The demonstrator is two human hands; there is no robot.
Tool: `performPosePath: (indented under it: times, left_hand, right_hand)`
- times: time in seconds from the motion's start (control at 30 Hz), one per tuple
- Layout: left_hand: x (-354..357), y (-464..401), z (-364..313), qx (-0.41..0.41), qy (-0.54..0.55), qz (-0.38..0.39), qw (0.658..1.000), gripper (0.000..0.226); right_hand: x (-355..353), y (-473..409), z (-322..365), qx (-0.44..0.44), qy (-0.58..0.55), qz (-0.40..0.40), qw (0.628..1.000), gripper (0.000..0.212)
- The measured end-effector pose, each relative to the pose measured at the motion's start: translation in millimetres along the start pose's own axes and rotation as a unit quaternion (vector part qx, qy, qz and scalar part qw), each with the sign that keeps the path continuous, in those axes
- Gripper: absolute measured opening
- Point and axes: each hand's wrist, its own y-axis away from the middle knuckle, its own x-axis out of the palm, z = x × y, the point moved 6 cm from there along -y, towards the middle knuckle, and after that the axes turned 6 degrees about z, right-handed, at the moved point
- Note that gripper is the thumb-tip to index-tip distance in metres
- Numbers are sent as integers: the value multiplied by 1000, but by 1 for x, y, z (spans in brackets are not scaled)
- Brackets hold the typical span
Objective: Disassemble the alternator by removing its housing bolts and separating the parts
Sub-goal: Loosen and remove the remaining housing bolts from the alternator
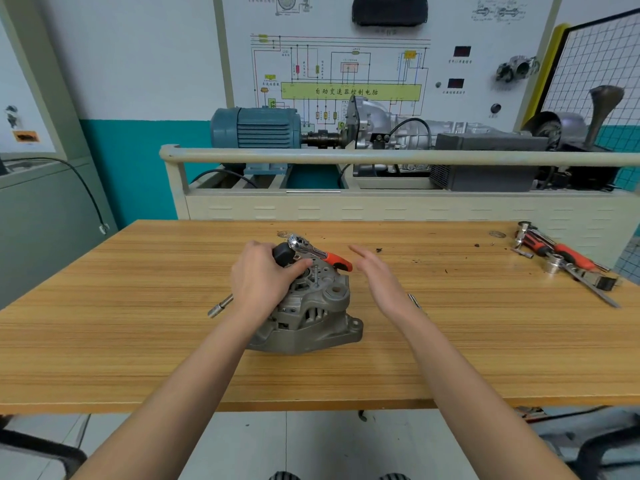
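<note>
A grey cast alternator (pixel 311 317) sits on the wooden table (pixel 138 341), near its middle. My left hand (pixel 263 275) grips the alternator's top, its fingers curled over a black part there. A chrome ratchet with an orange and black handle (pixel 320 254) stands on the alternator's top, its head at the far side and its handle pointing right. My right hand (pixel 377 275) hovers just right of the ratchet handle with straight fingers, touching nothing. A bolt or stud (pixel 317 275) sticks up from the housing.
A metal extension bar (pixel 220 306) lies left of the alternator, partly under my left forearm. Several orange-handled tools and sockets (pixel 561 258) lie at the table's far right. A small metal piece (pixel 414 299) lies behind my right wrist. A training bench with a motor (pixel 256 128) stands beyond the table.
</note>
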Motion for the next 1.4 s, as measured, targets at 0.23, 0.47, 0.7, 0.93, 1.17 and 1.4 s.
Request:
performPosePath:
  times: [0.23,0.47,0.7,0.93,1.17,1.4]
  left_hand:
    - [-3,8,-1,8,-12,-92,996,48]
    - [3,-12,9,13,47,-18,999,54]
    - [12,-25,5,58,125,98,986,43]
    - [6,-9,18,-58,158,-3,986,58]
    - [14,-4,21,-110,183,17,977,57]
    - [18,-23,13,-103,255,164,947,42]
  right_hand:
    - [-3,17,-36,8,-4,-17,1000,43]
    - [25,21,-26,16,-100,52,994,29]
    - [0,16,-24,23,-80,0,997,32]
    - [21,-22,-7,49,-206,52,976,39]
    - [27,-25,-15,25,-243,13,970,20]
    - [10,-4,-18,9,-201,-59,978,26]
